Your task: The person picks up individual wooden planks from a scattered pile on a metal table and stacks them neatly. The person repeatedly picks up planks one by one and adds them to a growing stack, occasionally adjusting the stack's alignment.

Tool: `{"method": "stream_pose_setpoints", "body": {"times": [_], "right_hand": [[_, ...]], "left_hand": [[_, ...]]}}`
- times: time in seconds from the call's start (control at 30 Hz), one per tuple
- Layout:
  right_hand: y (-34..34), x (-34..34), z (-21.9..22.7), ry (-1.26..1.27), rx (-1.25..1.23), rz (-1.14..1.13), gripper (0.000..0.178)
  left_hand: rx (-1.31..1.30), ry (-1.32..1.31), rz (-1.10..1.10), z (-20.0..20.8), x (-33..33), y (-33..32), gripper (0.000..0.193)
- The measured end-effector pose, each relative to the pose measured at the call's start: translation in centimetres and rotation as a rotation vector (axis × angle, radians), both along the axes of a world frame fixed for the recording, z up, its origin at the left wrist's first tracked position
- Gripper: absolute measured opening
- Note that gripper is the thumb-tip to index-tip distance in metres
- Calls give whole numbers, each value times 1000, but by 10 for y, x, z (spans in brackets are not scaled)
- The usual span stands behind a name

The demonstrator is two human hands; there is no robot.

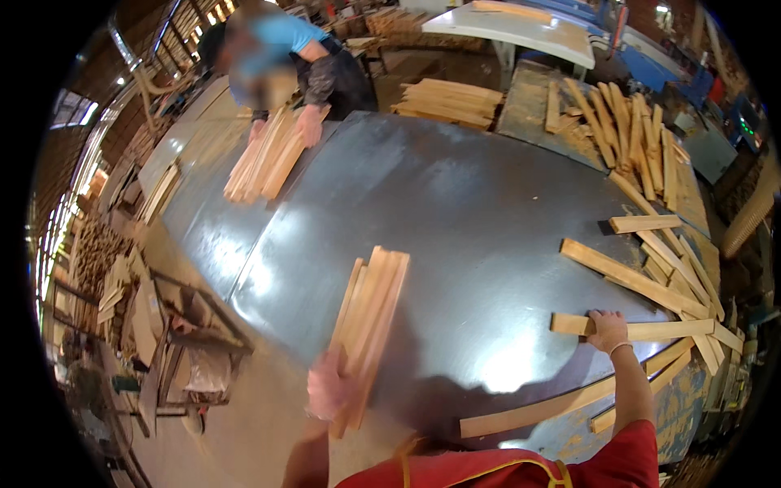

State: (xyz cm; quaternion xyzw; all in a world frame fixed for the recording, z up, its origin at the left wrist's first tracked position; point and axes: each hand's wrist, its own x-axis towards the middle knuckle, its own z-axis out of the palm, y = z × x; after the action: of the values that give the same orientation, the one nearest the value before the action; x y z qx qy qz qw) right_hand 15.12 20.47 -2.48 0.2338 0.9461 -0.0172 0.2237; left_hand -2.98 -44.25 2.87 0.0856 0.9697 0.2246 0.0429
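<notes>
Our left hand [328,384] and right hand [608,330] work well apart, both full.
The left, held low, grips a bundle of pale straight wooden strips [373,313]; the right, outstretched palm-down, clasps one long tan wooden board [665,331]. Over the smooth dark-grey tabletop [464,236], our bundle looks gathered; crisscrossed tan slats [630,274] beyond seem ungathered.

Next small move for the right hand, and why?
I'd probably draw the wooden board a little leftward with the right hand. That hand already has a grip near the board's left end, while its right end lies among loose strips. The left hand holds a bundle of strips, and bare tabletop lies between.
</notes>
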Motion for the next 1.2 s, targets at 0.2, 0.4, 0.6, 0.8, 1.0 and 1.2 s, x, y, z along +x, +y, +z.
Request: {"method": "stream_pose_setpoints", "body": {"times": [0.2, 0.4, 0.6, 0.8, 1.0, 1.2], "right_hand": [[-141, -120, 79, 212, -348, 88, 76], [-233, -206, 82, 380, -783, -197, 76], [-290, -231, 24, 542, -933, -437, 72], [-306, -215, -25, 683, -1279, -690, 73], [-338, -199, -41, 485, -866, -558, 67], [-366, -192, 16, 260, -592, -290, 71]], "left_hand": [[355, -501, 263, -41, -64, -96, 55], [-132, 21, -27, -56, -66, -53, 58], [-505, 42, -406, -39, 39, 20, 91], [129, -187, -105, -16, 30, 1, 51], [235, 38, -105, 8, -16, -82, 48], [292, -24, -9, -99, -39, -169, 55]]}}
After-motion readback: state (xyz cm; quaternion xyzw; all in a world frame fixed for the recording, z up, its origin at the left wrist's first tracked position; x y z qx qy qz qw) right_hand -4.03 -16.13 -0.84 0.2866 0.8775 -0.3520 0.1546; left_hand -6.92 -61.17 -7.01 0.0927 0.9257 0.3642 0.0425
